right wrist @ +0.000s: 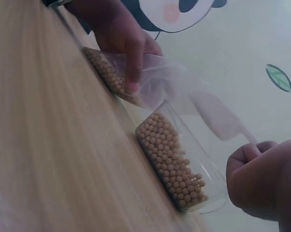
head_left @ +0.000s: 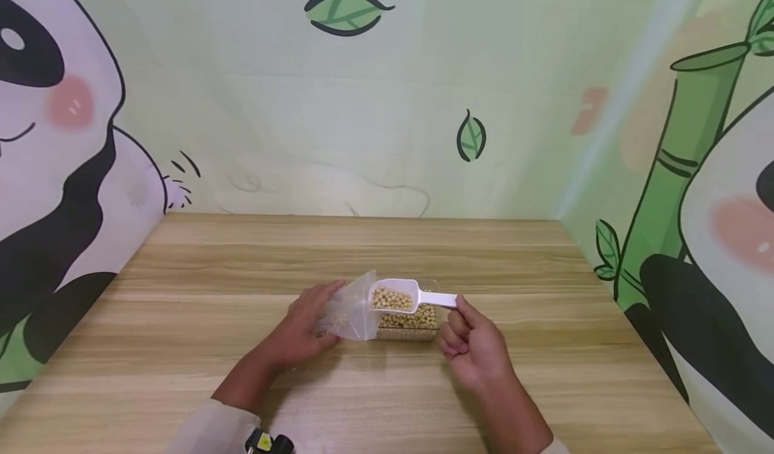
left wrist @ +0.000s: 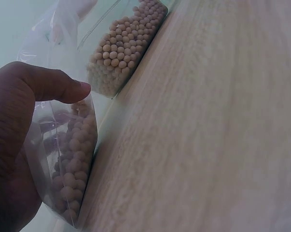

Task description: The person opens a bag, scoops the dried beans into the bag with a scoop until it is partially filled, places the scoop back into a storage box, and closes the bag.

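Note:
My left hand (head_left: 308, 326) grips a clear plastic bag (head_left: 363, 309), thumb on the near side. Soybean-like round beans lie in the bag's lower part (left wrist: 73, 169), which rests on the table. In my right hand (head_left: 478, 346) is the handle of a white scoop (head_left: 437, 299), pinched between thumb and curled fingers. The scoop holds beans (head_left: 392, 299), and its front edge is at the bag's mouth. Below the scoop stands a clear rectangular container (right wrist: 203, 159) with more beans (right wrist: 167, 159) in it.
The wooden table (head_left: 514, 259) meets a pale green wall (head_left: 242, 105) printed with leaves, bamboo and pandas. A small black device with a yellow label (head_left: 263, 440) sits at my left sleeve (head_left: 211, 430).

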`<state>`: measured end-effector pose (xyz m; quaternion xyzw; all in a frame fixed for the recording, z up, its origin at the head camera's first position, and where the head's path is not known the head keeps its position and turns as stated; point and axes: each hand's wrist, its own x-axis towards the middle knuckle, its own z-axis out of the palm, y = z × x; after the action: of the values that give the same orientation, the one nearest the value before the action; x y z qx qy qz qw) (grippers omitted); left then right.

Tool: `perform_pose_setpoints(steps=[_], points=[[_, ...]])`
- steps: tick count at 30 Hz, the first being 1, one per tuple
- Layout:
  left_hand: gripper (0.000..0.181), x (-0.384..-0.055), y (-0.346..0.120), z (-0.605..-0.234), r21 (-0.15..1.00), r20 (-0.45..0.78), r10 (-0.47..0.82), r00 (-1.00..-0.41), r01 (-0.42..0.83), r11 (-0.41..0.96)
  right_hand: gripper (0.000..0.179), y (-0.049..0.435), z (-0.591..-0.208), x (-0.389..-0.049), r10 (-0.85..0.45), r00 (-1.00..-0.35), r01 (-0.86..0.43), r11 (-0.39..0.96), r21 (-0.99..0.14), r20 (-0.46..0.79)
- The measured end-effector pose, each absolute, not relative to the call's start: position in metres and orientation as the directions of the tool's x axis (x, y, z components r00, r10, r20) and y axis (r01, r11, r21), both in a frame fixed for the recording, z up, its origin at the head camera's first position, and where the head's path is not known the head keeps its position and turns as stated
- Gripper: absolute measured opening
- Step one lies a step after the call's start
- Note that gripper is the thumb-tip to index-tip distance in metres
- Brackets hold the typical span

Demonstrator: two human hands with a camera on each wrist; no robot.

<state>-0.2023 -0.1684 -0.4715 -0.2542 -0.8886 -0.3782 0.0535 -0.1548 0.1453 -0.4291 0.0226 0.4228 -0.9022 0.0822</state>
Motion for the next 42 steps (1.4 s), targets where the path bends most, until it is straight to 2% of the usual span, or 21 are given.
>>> perform_pose_setpoints(steps=[8,15,23,34,38,42], points=[[0.088,-0.203,-0.167,-0.471,0.661,0.258,0.411,-0.874,0.47,0.585,0.048,0.131,-0.432,-0.146,-0.145,-0.989,0.04,-0.464,-0.885,0.031],[0.093,-0.204,-0.167,-0.472,0.66,0.251,0.406,-0.879,0.463,0.592,0.05,0.122,-0.436,-0.143,-0.174,-0.971,-0.084,-0.396,-0.914,0.165],[0.103,-0.204,-0.166,-0.47,0.663,0.225,0.39,-0.893,0.433,0.61,0.05,0.121,-0.437,-0.14,-0.136,-0.975,-0.118,-0.351,-0.929,0.176],[0.096,-0.204,-0.166,-0.47,0.663,0.204,0.38,-0.902,0.413,0.625,0.047,0.12,-0.435,-0.138,-0.099,-0.958,-0.244,-0.212,-0.946,0.269],[0.095,-0.203,-0.166,-0.469,0.665,0.209,0.38,-0.901,0.416,0.621,0.047,0.122,-0.433,-0.139,-0.032,-0.959,-0.272,-0.186,-0.944,0.282],[0.095,-0.204,-0.166,-0.47,0.66,0.225,0.381,-0.897,0.428,0.617,0.049,0.126,-0.43,-0.14,0.062,-0.955,-0.296,-0.217,-0.93,0.289]])
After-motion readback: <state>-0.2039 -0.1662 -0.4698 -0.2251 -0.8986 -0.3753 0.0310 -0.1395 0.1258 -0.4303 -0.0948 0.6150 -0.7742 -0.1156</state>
